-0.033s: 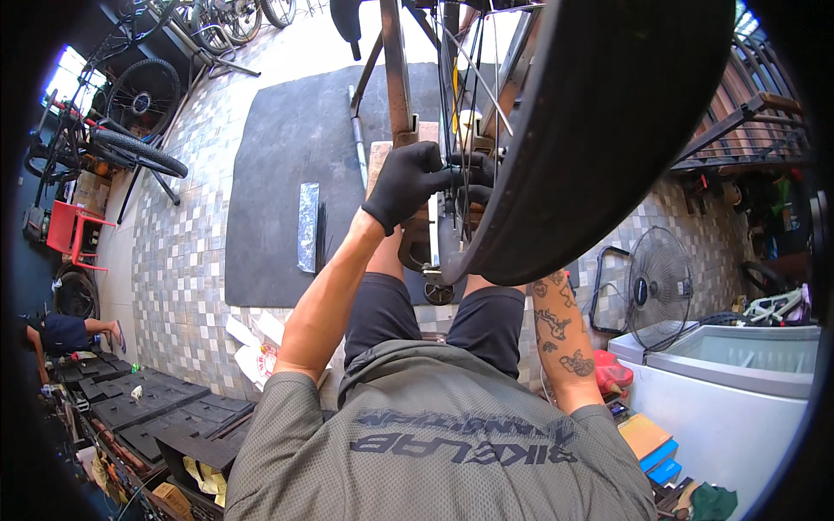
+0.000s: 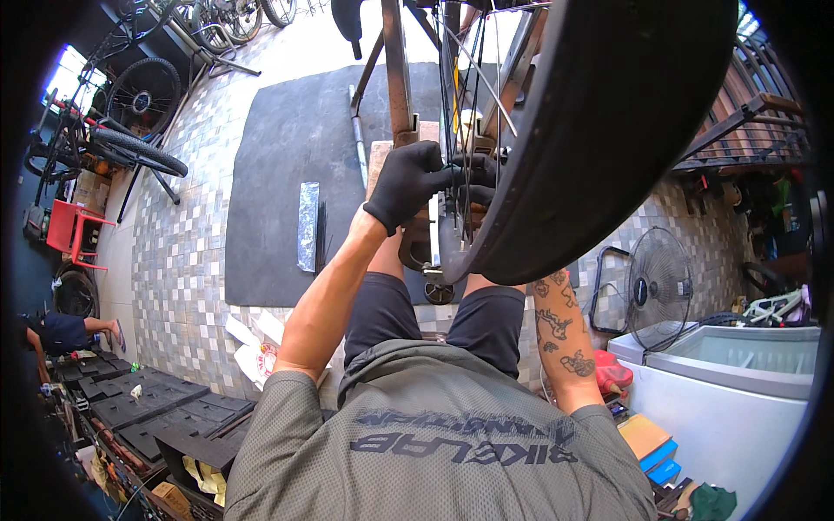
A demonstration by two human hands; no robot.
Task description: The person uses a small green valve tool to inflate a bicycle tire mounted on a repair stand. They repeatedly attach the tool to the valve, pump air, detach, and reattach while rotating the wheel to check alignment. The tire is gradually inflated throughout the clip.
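A large bicycle wheel with a wide black tyre (image 2: 608, 148) stands upright in a metal truing stand (image 2: 397, 78), close in front of me. My left hand (image 2: 407, 184), in a black glove, is closed with its fingertips pinching at the spokes (image 2: 469, 95), near the rim. Across from it, my gloved right hand (image 2: 478, 193) shows only partly behind the spokes, its fingers curled. The tyre covers the rest of that hand and the wrist. Whatever the right fingers hold is hidden. A small round black knob (image 2: 439, 293) sits low on the stand, between my knees.
A black mat (image 2: 278, 148) lies under the stand, with a flat silvery strip (image 2: 308, 226) on it. To the right are a floor fan (image 2: 660, 286) and a white chest freezer (image 2: 721, 408). Black cases (image 2: 165, 399), a red chair (image 2: 74, 230) and several bicycles (image 2: 130, 152) stand left.
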